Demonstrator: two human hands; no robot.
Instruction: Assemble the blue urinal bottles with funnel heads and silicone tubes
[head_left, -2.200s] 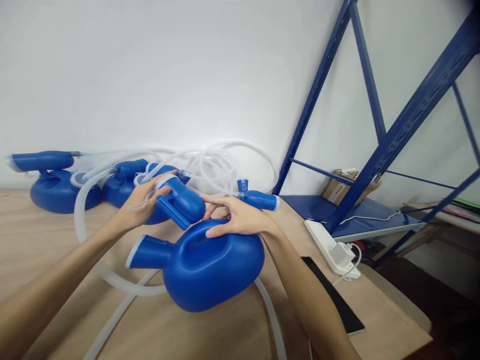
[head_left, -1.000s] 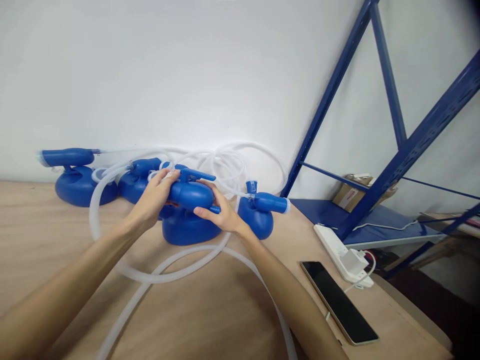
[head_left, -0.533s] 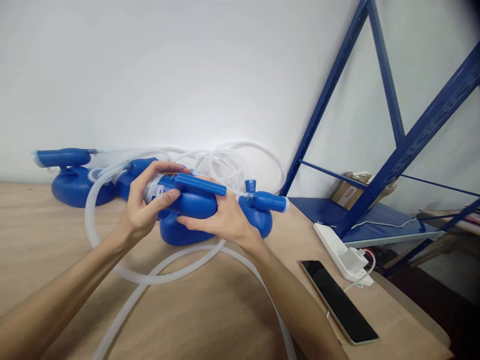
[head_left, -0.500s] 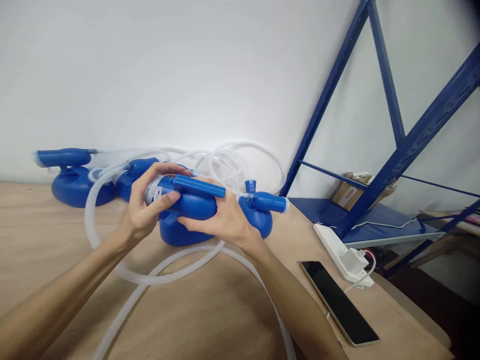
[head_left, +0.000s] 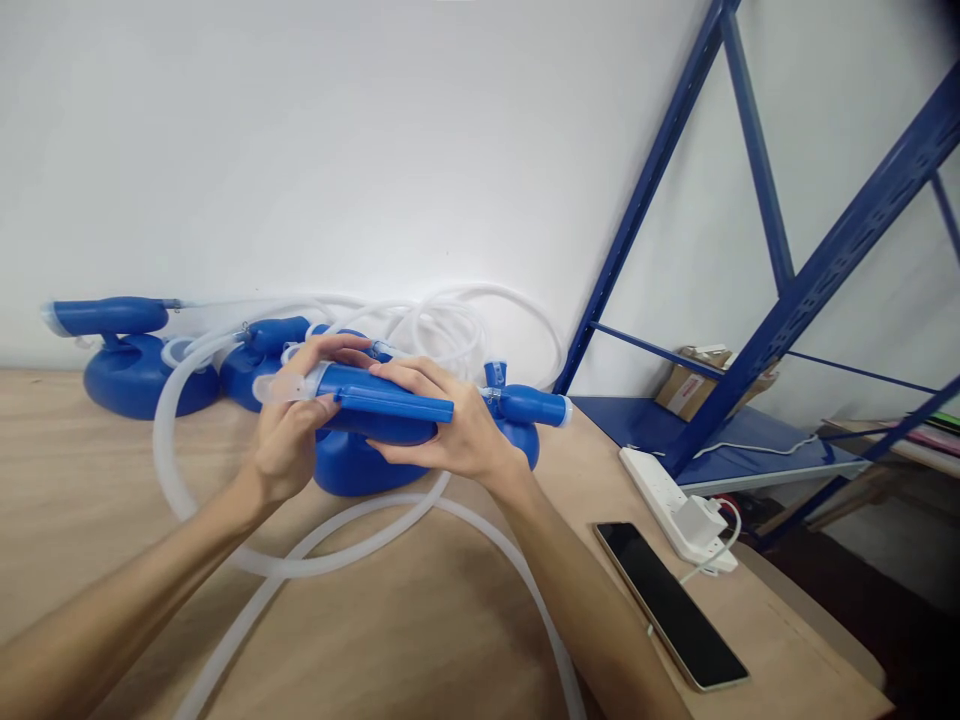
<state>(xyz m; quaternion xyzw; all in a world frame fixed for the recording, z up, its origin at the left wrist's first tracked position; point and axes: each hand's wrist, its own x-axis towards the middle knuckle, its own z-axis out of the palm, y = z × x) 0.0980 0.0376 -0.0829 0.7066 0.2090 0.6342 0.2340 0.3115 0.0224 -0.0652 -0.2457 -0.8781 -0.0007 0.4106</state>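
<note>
A blue plastic bottle (head_left: pixel 375 400) with a long bar-like handle and a translucent cap (head_left: pixel 276 388) at its left end is held between both hands. My left hand (head_left: pixel 289 435) grips it near the cap, thumb on the blue neck. Around the right end, the fingers of my right hand (head_left: pixel 450 415) are wrapped over and under it. Directly below and behind is another blue bottle (head_left: pixel 352 465), partly hidden. Further blue bottles stand at the left (head_left: pixel 139 375), beside it (head_left: pixel 244 375) and at the right (head_left: pixel 525 430).
Clear hoses (head_left: pixel 169 440) loop over the wooden table (head_left: pixel 360 640) and coil against the wall. At the right lie a black phone (head_left: pixel 671 605) and a white power strip (head_left: pixel 660 500). Behind them stands a blue metal shelf (head_left: pixel 750 440) holding a cardboard box (head_left: pixel 686 390).
The held bottle has turned slightly, and its translucent cap now shows farther out to the left. Both hands remain on it. The view has shifted a little.
</note>
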